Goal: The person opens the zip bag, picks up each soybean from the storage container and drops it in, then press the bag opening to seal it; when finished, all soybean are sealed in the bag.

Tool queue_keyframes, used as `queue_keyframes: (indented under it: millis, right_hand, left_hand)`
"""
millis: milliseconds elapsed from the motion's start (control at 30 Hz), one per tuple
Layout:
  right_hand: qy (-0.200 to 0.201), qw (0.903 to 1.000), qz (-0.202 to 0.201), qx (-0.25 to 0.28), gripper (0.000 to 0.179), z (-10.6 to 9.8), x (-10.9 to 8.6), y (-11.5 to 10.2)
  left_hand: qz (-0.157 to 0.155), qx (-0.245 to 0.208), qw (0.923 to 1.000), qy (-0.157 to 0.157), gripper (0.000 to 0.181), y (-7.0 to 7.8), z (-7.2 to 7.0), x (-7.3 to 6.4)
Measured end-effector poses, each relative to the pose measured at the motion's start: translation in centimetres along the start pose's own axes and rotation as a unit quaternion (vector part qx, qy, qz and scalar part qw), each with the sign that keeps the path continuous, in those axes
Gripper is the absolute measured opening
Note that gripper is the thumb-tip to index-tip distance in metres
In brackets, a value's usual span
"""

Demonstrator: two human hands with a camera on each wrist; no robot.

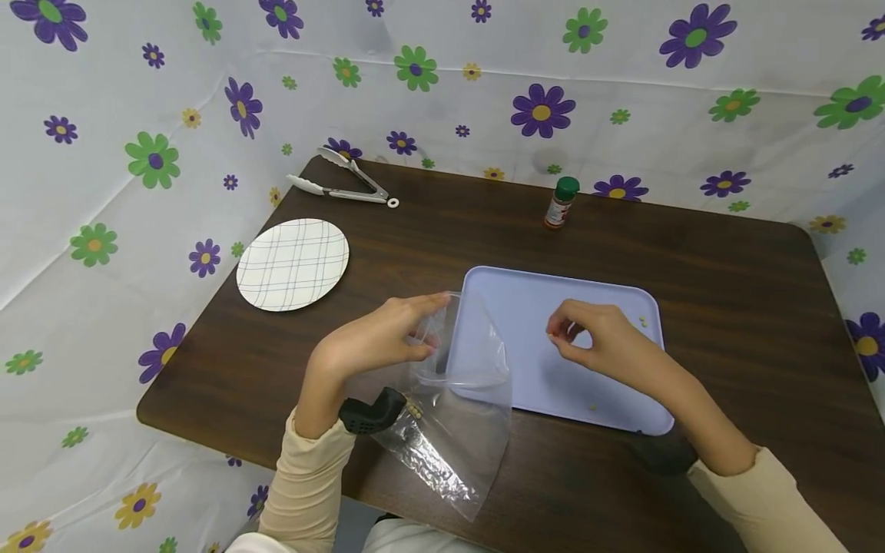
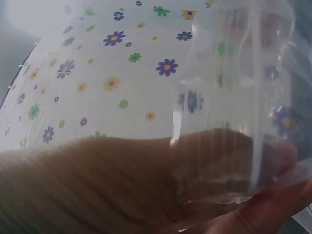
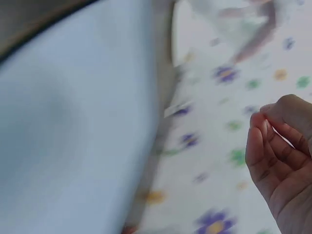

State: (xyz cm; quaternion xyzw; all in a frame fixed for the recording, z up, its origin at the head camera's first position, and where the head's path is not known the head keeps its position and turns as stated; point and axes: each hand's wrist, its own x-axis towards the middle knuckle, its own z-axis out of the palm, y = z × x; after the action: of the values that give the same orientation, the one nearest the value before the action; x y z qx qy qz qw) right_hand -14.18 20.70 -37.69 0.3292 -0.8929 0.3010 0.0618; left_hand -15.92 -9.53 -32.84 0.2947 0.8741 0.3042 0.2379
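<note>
My left hand (image 1: 387, 330) grips a clear zip-top plastic bag (image 1: 477, 430) near its mouth, fingers and thumb spread apart at the rim. Several small yellow-green pea-like pieces (image 1: 413, 408) lie inside the bag. In the left wrist view the bag's clear film (image 2: 256, 97) covers part of the hand. Over the lavender tray (image 1: 518, 303), my right hand (image 1: 598, 338) pinches thumb and fingertips together, with a tiny pale piece showing at the tips. In the right wrist view the right hand's fingertips meet and hide what is between them. A few similar pieces (image 1: 643, 321) lie on the tray.
A white checked plate (image 1: 293, 265) lies at the left of the dark wood table (image 1: 442, 223). Metal tongs (image 1: 356, 184) lie behind it. A green-capped seasoning bottle (image 1: 561, 203) stands at the back. Flowered sheeting (image 1: 442, 100) hangs around the table.
</note>
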Motion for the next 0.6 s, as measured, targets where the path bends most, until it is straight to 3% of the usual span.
queue_keyframes:
  millis: [167, 300, 467, 600]
  right_hand:
    - [0.01, 0.9961, -0.068, 0.055, 0.019, -0.7, 4.3, -3.9]
    - [-0.017, 0.9921, -0.113, 0.052, 0.016, 0.1, 6.5, -6.1]
    - [-0.083, 0.9884, -0.125, 0.024, 0.012, 1.6, 7.5, -7.2]
    - [-0.063, 0.989, -0.13, 0.033, 0.016, 1.8, 7.2, -6.8]
  left_hand:
    - [0.01, 0.0, 0.9999, -0.001, 0.068, 0.3, 0.0, 0.3]
    - [0.019, 0.014, 0.9997, 0.001, 0.067, 0.4, -0.1, 0.5]
    - [0.027, 0.026, 0.9993, 0.005, 0.067, 0.5, -0.2, 0.4]
    - [0.023, 0.028, 0.9993, 0.005, 0.067, 0.5, -0.2, 0.2]
